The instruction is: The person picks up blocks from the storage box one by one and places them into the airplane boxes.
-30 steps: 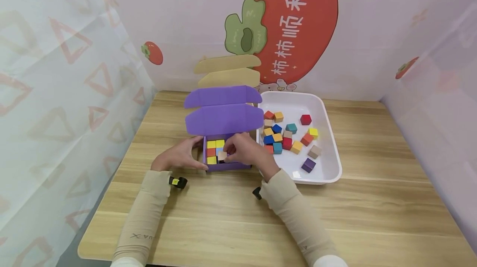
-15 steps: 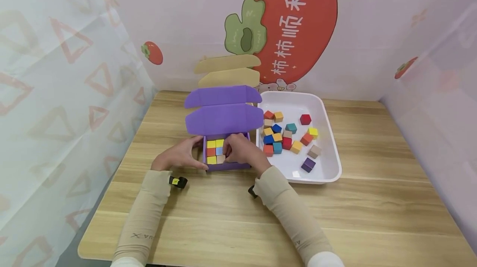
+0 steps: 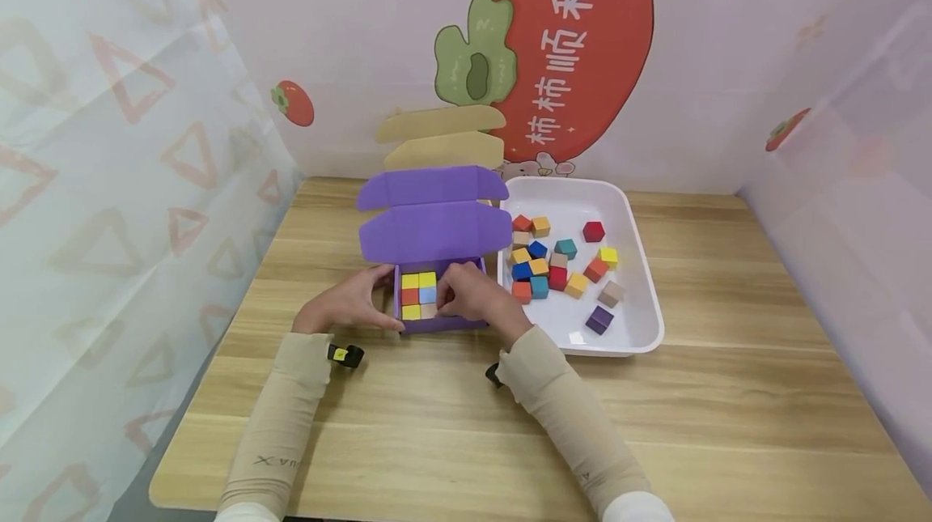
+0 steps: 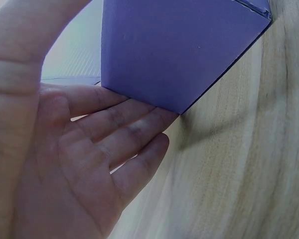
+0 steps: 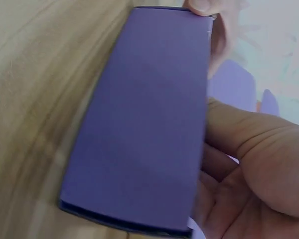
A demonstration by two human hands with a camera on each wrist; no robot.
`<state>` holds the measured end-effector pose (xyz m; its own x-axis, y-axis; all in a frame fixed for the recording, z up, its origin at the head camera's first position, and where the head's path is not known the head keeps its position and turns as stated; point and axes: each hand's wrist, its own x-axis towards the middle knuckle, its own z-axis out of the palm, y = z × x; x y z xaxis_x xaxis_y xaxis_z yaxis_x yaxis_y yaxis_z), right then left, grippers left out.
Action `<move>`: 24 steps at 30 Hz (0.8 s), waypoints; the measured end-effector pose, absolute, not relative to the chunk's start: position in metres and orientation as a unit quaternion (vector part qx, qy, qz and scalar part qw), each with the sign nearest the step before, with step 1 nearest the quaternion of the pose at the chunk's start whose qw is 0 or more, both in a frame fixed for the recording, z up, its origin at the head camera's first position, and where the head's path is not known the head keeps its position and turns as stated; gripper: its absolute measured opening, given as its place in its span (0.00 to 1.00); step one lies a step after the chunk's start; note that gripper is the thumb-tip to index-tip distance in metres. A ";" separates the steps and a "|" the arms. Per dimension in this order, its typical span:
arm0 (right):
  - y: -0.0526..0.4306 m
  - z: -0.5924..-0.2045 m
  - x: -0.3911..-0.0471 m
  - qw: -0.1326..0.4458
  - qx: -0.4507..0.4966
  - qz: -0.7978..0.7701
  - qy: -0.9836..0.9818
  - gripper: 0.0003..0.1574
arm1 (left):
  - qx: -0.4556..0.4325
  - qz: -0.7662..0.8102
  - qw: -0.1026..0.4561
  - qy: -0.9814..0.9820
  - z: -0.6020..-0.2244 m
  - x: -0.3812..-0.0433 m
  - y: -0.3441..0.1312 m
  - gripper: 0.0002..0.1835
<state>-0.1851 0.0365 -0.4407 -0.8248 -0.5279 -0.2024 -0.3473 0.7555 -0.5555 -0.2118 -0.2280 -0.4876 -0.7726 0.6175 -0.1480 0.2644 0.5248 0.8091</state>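
A small purple cardboard box stands on the table with its lid raised at the back. My left hand holds the box's left end, thumb at the near corner and fingers at the far side; the left wrist view shows the fingertips against the purple wall. My right hand reaches into the box, fingers curled at a plain wooden block in the near row; its fingertips are partly hidden. Beside that block sit several yellow blocks, a red block and a light blue block.
Right of the box, a white tray holds several loose coloured cubes, among them a purple cube and a yellow cube. A yellow cardboard lid rises behind the purple one. A printed backdrop closes off the table at the back.
My right hand has lowered the wooden block into the near row, level with the others, and stayed there. My left hand has kept its hold on the box. The head view has shifted slightly.
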 end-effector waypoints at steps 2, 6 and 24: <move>0.041 -0.437 -0.183 0.169 -0.236 -0.262 0.920 0.05 | 0.259 0.414 0.214 0.846 -0.488 -0.212 -0.229 0.62; 0.056 -0.427 -0.176 0.141 -0.219 -0.290 0.921 0.12 | 0.260 0.421 0.215 0.842 -0.490 -0.212 -0.230 0.64; 0.181 -0.395 -0.120 0.047 -0.053 -0.288 0.955 0.21 | 0.249 0.409 0.219 0.850 -0.491 -0.213 -0.232 0.69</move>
<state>-0.1196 0.1809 -0.3946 -0.9899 -0.1289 -0.0592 -0.0746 0.8284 -0.5551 -0.2131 -0.2317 -0.4906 -0.7800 0.6030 -0.1675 0.2451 0.5405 0.8048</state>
